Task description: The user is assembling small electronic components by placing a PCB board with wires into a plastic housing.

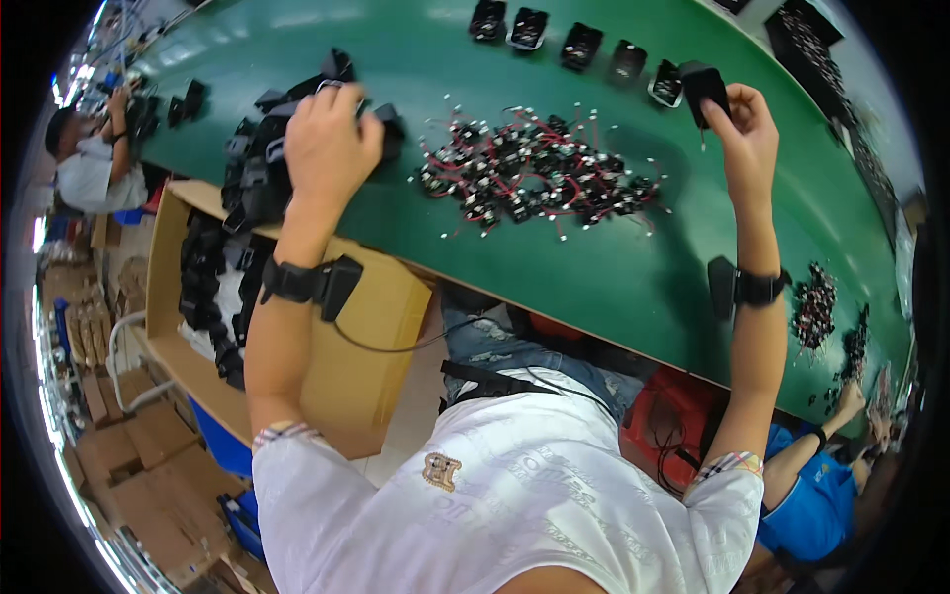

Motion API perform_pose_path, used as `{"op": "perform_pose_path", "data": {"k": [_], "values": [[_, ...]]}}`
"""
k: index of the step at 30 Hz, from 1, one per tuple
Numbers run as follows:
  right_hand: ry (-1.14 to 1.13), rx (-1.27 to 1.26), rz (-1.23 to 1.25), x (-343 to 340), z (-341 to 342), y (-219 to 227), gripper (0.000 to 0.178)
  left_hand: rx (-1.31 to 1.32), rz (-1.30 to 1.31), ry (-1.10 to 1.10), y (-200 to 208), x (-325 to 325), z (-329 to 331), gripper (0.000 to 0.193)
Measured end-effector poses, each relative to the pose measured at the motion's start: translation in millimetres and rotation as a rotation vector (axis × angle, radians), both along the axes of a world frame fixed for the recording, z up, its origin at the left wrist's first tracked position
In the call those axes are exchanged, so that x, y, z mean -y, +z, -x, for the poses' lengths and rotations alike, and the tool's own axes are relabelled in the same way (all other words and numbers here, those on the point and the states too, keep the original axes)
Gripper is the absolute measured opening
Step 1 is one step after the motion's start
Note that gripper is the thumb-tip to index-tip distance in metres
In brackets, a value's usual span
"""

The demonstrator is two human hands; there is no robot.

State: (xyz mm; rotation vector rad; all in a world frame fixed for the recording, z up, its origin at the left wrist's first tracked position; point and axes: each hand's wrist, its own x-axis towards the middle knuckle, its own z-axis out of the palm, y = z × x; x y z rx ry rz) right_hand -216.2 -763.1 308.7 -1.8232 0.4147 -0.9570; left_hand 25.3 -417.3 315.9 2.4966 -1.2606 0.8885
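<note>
My right hand (749,139) is closed on a black plastic housing (704,91), held up over the far right of the table at the end of a row of similar dark housings (582,46). My left hand (332,148) is over a heap of black plastic housings (259,183) at the left. Its thumb stands off to the side, but its fingertips are hidden and slightly blurred, so a grip does not show. Between the hands lies a pile of small black parts with red and black wires and white connectors (534,168).
An open cardboard box (361,327) holding black parts stands against the near left table edge. Smaller piles of parts (815,307) lie at the right of the green table (554,282). One person (99,168) works at far left, another in blue (811,495) at lower right.
</note>
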Motion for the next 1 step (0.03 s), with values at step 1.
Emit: {"op": "perform_pose_path", "data": {"k": [1], "values": [[-0.119,-0.186,-0.046,13.2,1.0,3.1,0.026,-0.016,-0.083,0.044,-5.5,-7.5,-4.3,0.023]]}}
